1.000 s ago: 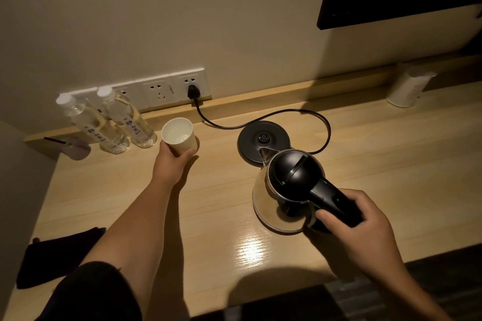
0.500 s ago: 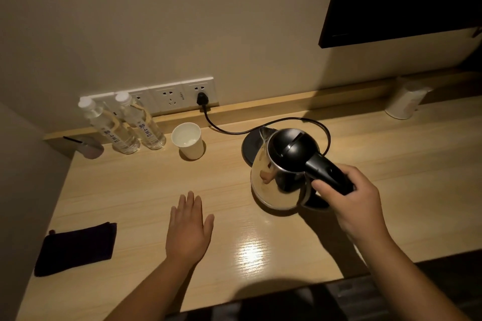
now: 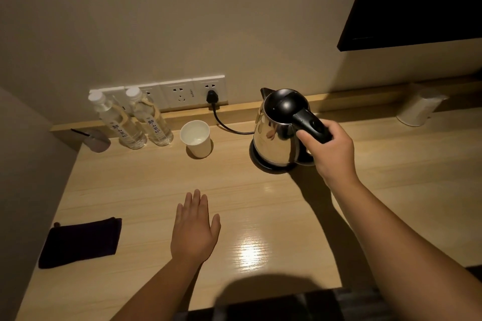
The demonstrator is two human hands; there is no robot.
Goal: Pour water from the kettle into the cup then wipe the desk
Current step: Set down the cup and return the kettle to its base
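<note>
Wooden desk (image 3: 260,211) runs under both your arms, lit by a glare patch near its front edge. Your right hand (image 3: 330,148) has its fingers wrapped tight round the handle of the kettle (image 3: 280,128), which sits upright on its black base (image 3: 271,166), its cord (image 3: 229,126) trailing left to the wall sockets (image 3: 182,92). Your left hand (image 3: 194,229) lies flat on the desk, fingers straight and close together, gripping nothing. Left of it rests a dark cloth (image 3: 80,241). Two bottles (image 3: 135,118) stand against the back ledge, the white cup (image 3: 196,142) just right of them and well apart from the kettle, nothing between.
</note>
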